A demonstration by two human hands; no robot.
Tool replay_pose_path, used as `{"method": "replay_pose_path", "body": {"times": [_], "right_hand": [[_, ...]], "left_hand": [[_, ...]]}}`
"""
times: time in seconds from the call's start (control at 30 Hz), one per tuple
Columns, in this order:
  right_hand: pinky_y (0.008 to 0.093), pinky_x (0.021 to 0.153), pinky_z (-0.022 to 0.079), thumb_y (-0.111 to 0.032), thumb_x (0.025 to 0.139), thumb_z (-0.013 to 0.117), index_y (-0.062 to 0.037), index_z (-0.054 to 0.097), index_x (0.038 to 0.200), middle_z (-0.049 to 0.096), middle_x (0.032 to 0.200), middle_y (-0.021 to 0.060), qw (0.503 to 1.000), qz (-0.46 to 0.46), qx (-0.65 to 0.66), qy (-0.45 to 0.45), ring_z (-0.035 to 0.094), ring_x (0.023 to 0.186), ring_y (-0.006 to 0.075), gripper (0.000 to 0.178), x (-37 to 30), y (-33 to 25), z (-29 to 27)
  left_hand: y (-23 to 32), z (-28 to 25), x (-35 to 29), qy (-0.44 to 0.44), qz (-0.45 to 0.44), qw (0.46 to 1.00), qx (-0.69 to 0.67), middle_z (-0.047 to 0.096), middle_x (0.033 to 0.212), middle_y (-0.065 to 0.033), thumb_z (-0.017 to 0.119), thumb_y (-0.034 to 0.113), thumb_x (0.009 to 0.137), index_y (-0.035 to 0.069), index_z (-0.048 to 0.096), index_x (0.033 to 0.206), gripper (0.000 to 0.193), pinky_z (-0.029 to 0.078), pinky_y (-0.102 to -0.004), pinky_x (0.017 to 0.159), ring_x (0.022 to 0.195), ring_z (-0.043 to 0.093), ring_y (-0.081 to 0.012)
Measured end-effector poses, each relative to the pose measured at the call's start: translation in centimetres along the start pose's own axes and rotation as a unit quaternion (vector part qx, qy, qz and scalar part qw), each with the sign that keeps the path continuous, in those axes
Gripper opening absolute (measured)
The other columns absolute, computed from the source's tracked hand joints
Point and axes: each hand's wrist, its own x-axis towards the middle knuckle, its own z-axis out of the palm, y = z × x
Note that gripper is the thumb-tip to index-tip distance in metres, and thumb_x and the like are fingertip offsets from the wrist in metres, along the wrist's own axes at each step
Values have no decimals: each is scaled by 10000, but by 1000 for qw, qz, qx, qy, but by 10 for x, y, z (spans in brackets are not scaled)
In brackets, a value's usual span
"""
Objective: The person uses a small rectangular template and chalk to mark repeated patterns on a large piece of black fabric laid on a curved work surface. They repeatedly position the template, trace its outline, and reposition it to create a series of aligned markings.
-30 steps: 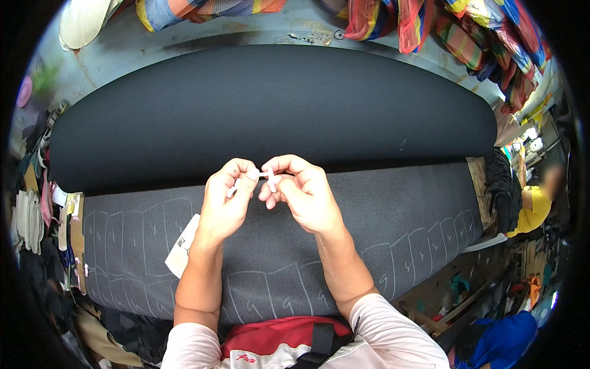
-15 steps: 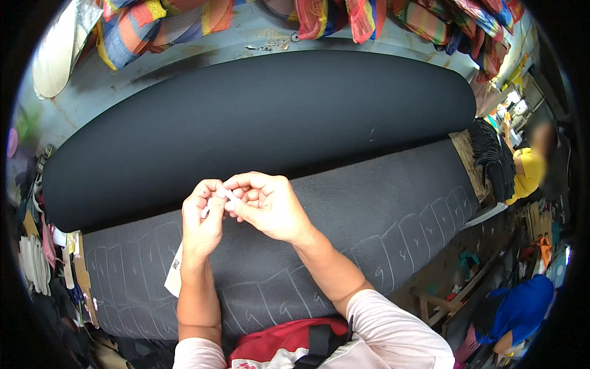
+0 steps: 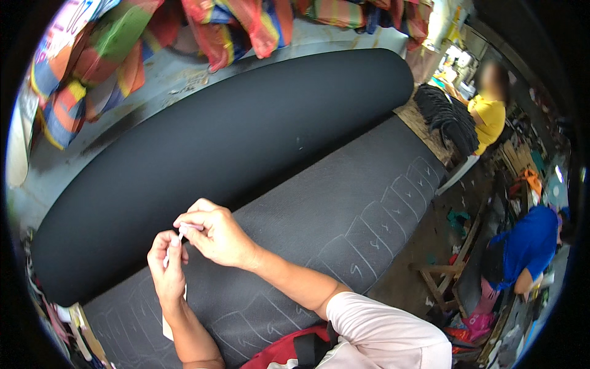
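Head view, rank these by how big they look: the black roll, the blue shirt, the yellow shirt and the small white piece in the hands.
1. Black roll
2. Blue shirt
3. Yellow shirt
4. White piece, partly hidden

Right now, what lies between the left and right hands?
A small white piece, pinched by both the left hand and right hand; the head view shows it.

A small strip (image 3: 192, 227) sits between the left grip (image 3: 167, 265) and the right grip (image 3: 222, 238). Fabric sheet (image 3: 307, 190) spreads below both; beyond them lies the fabric roll (image 3: 246, 129), with mesh bags (image 3: 236, 27) behind it. Far right of the grips, a fabric stack (image 3: 452, 120) rests on the bench (image 3: 423, 131).
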Motion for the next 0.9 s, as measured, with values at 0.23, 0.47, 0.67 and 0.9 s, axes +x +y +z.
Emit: {"method": "replay_pose_path", "body": {"times": [0.23,0.47,0.67,0.9], "right_hand": [[258,550,476,-94,927,505,65,575,980,571,795,95,999,22,-24,40,564,594,107,182,2,-6,0],[340,612,469,-80,870,560,54,605,888,568,762,160,999,19,-5,43,583,653,261,142,0,-3,2],[296,629,489,-130,927,527,49,621,963,586,795,137,998,5,-47,46,606,731,198,206,1,6,1],[185,527,409,-109,925,549,-1,586,893,538,706,-19,989,118,88,32,498,612,24,119,-2,10,5]], "left_hand": [[-5,-4,2,9,-7,1000,-9,496,629,16,553,196,926,49,545,857,162,339,-186,518,559,420,-39],[-6,-8,3,-15,10,1000,-21,491,630,16,554,173,924,42,548,861,145,342,-188,517,551,419,-41],[-4,-13,4,11,6,1000,0,472,620,24,551,175,926,46,544,858,146,328,-183,514,549,416,-38],[2,-17,2,29,9,999,22,478,625,30,554,173,922,48,554,843,148,326,-187,511,563,418,-38]]}}
